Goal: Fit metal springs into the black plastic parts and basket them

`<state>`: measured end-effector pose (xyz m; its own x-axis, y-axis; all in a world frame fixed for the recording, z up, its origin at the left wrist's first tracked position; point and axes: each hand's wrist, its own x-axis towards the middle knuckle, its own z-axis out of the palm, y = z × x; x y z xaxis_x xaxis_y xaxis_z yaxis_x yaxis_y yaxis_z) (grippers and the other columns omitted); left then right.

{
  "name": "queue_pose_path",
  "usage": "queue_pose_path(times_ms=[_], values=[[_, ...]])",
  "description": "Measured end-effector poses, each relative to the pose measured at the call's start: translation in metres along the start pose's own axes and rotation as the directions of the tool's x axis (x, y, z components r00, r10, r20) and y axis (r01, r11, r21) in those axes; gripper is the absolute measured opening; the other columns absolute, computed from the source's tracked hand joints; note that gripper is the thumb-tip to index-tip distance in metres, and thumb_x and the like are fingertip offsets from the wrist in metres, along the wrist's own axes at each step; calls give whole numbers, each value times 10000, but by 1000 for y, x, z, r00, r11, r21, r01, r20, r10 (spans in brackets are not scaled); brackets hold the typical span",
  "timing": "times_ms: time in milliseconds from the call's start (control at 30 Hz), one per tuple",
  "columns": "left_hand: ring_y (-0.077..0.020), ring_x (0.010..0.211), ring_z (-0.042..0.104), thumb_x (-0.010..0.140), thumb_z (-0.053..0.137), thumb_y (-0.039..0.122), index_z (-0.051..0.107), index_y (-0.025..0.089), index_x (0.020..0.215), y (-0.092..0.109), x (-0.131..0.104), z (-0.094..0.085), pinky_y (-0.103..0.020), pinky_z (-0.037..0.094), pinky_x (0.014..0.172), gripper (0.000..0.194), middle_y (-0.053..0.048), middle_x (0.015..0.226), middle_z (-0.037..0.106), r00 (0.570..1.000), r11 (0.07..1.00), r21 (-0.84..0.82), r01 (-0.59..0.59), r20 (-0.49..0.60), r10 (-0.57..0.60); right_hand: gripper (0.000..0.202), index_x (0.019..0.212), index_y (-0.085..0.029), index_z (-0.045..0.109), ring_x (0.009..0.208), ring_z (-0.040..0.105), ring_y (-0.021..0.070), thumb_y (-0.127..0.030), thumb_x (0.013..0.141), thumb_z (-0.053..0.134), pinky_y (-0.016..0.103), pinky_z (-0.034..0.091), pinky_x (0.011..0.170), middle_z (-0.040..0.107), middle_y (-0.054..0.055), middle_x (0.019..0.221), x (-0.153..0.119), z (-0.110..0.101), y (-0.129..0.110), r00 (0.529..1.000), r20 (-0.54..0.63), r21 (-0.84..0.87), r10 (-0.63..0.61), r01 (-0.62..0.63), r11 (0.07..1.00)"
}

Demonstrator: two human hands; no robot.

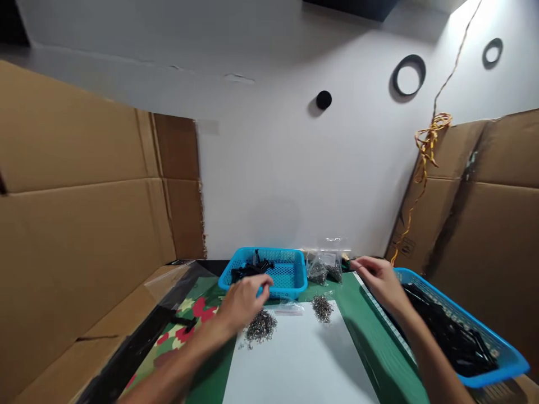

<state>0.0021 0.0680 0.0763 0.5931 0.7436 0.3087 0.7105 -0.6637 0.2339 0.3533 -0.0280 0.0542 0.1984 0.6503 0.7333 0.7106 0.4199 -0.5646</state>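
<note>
My left hand [246, 300] hangs over the near edge of the blue basket [285, 290], its fingers curled together; whatever they hold, if anything, is too small to tell. Below it lies a pile of small metal pieces [261, 326] on a white sheet [295, 365]. Off to the right, my right hand [374, 275] has thumb and fingertips pinched near a small green and tan item [346, 261]; I cannot make out what is between them. A smaller metal pile [322, 308] sits at the sheet's far right corner.
Clear bags of metal pieces [325, 268] stand by the wall. A long blue basket [484, 379] of black parts is at the right. A black part [184, 322] lies on patterned cloth at the left. Cardboard walls [84, 224] flank both sides; an orange cord [427, 143] hangs at right.
</note>
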Motion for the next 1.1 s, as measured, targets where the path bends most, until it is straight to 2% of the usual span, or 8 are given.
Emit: queue_pose_path(times_ms=[100, 200, 367, 500, 633, 733, 900, 1100], values=[[-267, 990, 730, 913, 532, 189, 771, 232, 1007, -33, 44, -16, -321, 516, 822, 261, -62, 1057, 794, 998, 998, 64, 0, 62, -4, 433, 777, -161, 719, 609, 559, 193, -454, 1036, 532, 288, 398, 570, 634, 43, 663, -21, 62, -15, 991, 117, -76, 71, -62, 995], [-250, 1001, 706, 867, 611, 211, 761, 221, 980, -62, 77, -9, -285, 512, 829, 188, -62, 1043, 777, 991, 996, 81, -21, 135, 10, 280, 788, -178, 742, 666, 571, 194, -345, 973, 613, 307, 436, 688, 651, 35, 669, -47, 98, -20, 967, 248, -84, 65, -45, 995], [-248, 1021, 691, 918, 692, 288, 739, 184, 1070, -77, 99, 22, -317, 539, 886, 190, -106, 1128, 725, 955, 989, 111, -94, 291, 59, 287, 858, -183, 766, 596, 520, 153, -339, 990, 564, 257, 374, 591, 614, -4, 631, -66, 103, -12, 905, 408, -23, 119, -120, 993], [-251, 1123, 676, 1016, 667, 365, 656, 162, 1280, -77, 110, 37, -465, 588, 960, 333, -111, 1303, 664, 918, 979, 175, -105, 395, 28, 317, 876, -165, 763, 619, 506, 158, -389, 981, 565, 263, 343, 590, 591, 3, 648, -66, 96, -9, 885, 423, -2, 193, -213, 977], [-260, 1144, 676, 1019, 668, 364, 629, 169, 1341, -75, 123, 44, -475, 598, 960, 379, -119, 1345, 647, 881, 969, 229, -92, 472, -28, 299, 859, -163, 766, 620, 496, 165, -374, 962, 580, 280, 315, 600, 590, 11, 646, -68, 108, -24, 853, 460, 1, 247, -279, 960], [-258, 1135, 679, 1017, 671, 364, 630, 168, 1338, -71, 131, 47, -469, 601, 952, 378, -117, 1334, 652, 861, 962, 263, -78, 505, -68, 174, 867, -175, 780, 607, 501, 159, -284, 893, 647, 280, 306, 598, 606, 4, 644, -71, 127, -40, 808, 534, 7, 249, -298, 954], [-256, 1131, 679, 1017, 669, 366, 638, 164, 1321, -64, 132, 39, -474, 593, 961, 366, -112, 1316, 660, 905, 962, 265, -71, 423, -50, 106, 856, -171, 783, 586, 502, 156, -221, 824, 695, 278, 294, 581, 590, -9, 611, -74, 145, -51, 772, 569, -5, 282, -340, 940], [-315, 1055, 699, 1010, 630, 339, 658, 174, 1148, -60, 115, 11, -388, 496, 892, 217, -131, 1067, 739, 990, 989, 148, -8, 142, -13, 119, 847, -179, 776, 594, 509, 158, -258, 853, 686, 280, 301, 583, 594, -12, 621, -79, 148, -49, 773, 551, -7, 313, -371, 929]])
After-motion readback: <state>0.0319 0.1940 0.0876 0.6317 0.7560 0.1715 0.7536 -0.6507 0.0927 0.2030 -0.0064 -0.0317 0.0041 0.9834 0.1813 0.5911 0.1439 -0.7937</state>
